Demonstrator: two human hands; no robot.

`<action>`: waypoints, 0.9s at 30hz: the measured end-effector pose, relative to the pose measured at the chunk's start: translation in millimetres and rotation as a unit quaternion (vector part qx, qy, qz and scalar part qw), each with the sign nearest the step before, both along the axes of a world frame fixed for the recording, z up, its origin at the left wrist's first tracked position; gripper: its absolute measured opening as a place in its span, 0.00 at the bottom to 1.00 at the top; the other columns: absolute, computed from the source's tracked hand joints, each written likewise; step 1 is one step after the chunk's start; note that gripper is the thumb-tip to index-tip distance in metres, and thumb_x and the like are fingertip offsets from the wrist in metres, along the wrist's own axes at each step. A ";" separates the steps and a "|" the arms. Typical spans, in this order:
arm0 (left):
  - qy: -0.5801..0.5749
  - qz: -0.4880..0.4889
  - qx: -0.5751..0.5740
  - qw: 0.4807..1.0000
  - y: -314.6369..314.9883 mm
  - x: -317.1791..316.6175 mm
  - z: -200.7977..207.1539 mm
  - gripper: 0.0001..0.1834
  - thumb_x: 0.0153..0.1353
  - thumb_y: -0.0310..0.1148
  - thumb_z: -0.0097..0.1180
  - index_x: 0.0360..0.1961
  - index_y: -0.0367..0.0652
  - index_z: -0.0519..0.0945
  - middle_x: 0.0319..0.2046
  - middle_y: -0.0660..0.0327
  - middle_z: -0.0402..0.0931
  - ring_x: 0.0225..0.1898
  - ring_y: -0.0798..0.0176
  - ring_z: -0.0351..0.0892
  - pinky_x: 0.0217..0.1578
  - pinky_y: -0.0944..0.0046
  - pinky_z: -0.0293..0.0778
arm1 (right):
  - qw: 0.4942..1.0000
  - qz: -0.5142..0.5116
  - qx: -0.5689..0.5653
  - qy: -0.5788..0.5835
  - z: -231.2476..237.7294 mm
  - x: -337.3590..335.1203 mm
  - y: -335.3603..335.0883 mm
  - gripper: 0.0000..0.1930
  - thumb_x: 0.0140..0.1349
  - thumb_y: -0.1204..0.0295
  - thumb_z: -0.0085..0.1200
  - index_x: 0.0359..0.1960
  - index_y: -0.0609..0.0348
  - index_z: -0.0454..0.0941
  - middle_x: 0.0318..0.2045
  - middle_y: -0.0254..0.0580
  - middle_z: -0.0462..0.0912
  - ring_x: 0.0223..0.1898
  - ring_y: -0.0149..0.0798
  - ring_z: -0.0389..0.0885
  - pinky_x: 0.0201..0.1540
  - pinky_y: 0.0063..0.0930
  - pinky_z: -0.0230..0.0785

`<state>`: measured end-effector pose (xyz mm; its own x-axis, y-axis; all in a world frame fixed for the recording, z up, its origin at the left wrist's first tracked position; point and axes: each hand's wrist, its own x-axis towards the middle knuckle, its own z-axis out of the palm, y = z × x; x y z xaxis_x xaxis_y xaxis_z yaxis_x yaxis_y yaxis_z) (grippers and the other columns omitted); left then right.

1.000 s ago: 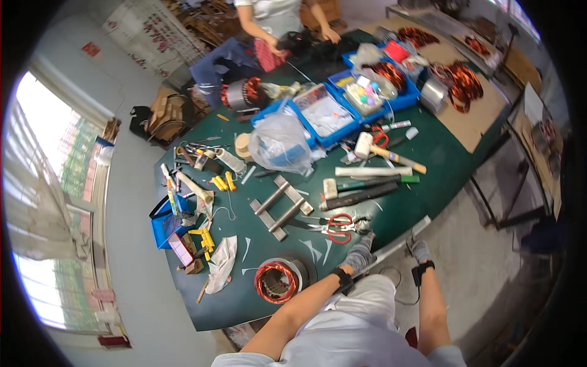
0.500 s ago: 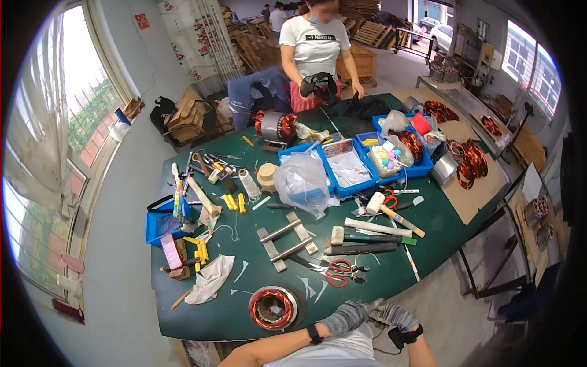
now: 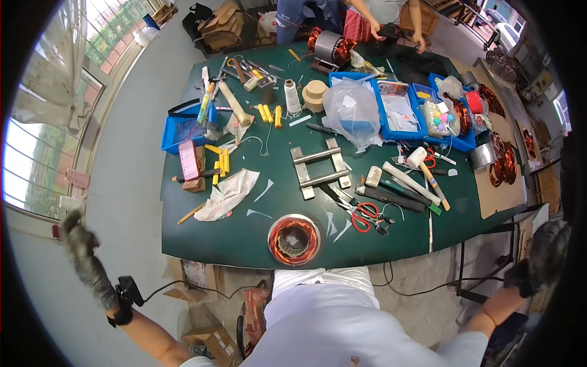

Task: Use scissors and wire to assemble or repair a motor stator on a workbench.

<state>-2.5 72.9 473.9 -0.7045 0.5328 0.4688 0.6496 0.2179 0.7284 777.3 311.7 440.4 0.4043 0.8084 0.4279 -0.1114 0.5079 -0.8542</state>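
My left hand [image 3: 87,260], in a grey glove with a black wrist strap, is held out at the far left, off the table and beside the window wall. Its fingers are apart and nothing shows in them. Far to the right, my gloved right hand [image 3: 543,257] is raised near the dark rim, somewhat blurred, its fingers seemingly spread and without a thing in them. Between them, at the table's near edge, stands a round motor stator [image 3: 294,241] with copper windings. Beyond it lies a metal frame of two bars [image 3: 320,169]. Red-handled scissors [image 3: 365,217] lie to its right.
The green table [image 3: 244,238] also bears a white-headed mallet [image 3: 417,158], a blue tray [image 3: 400,131], a plastic bag [image 3: 353,110], a white cloth [image 3: 227,196] and a pink phone [image 3: 189,161]. A larger stator [image 3: 331,47] stands at the back, near another person's hands [image 3: 374,27]. A black cable [image 3: 183,283] trails below the table.
My hands were together by the table's near edge; they have swung wide apart, left to the far left and right to the far right. The view has tilted down.
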 end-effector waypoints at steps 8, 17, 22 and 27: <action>-0.291 -0.138 -0.152 0.935 67.2 100.9 -115.6 0.16 0.66 0.43 0.40 0.43 0.42 0.74 0.20 0.71 0.59 0.21 0.75 0.59 0.23 0.74 0.62 | 0.765 0.486 -0.235 -0.352 -103.1 -325.1 82.4 0.17 0.64 0.57 0.44 0.42 0.59 0.72 0.31 0.36 0.77 0.30 0.26 0.76 0.33 0.20 0.71; -0.339 -0.261 -0.105 0.898 115.2 119.2 -212.4 0.12 0.65 0.36 0.41 0.35 0.38 0.73 0.24 0.65 0.70 0.26 0.71 0.67 0.31 0.71 0.67 | 0.892 0.365 -0.117 -0.239 -126.0 -454.7 215.0 0.11 0.66 0.65 0.41 0.38 0.57 0.75 0.31 0.31 0.76 0.31 0.24 0.73 0.34 0.16 0.67; -0.316 -0.149 -0.089 0.933 154.2 57.5 -214.4 0.14 0.66 0.39 0.41 0.36 0.39 0.73 0.24 0.62 0.71 0.27 0.68 0.69 0.31 0.69 0.68 | 0.835 0.321 0.057 -0.443 -204.2 -576.0 307.1 0.11 0.59 0.68 0.48 0.40 0.57 0.74 0.33 0.50 0.77 0.37 0.45 0.76 0.43 0.33 0.67; -0.135 -0.233 -0.057 0.961 194.3 39.9 -241.7 0.13 0.65 0.38 0.39 0.37 0.39 0.72 0.24 0.59 0.73 0.30 0.68 0.72 0.32 0.68 0.68 | 0.721 0.290 0.047 -0.628 -305.5 -640.1 368.7 0.26 0.53 0.64 0.52 0.56 0.49 0.65 0.57 0.58 0.60 0.57 0.58 0.62 0.57 0.38 0.60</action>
<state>37.4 267.2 232.2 -0.4652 0.8568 0.2224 0.4870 0.0379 0.8726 137.3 680.4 135.0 -0.7435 0.6295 0.2258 0.5034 0.7491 -0.4307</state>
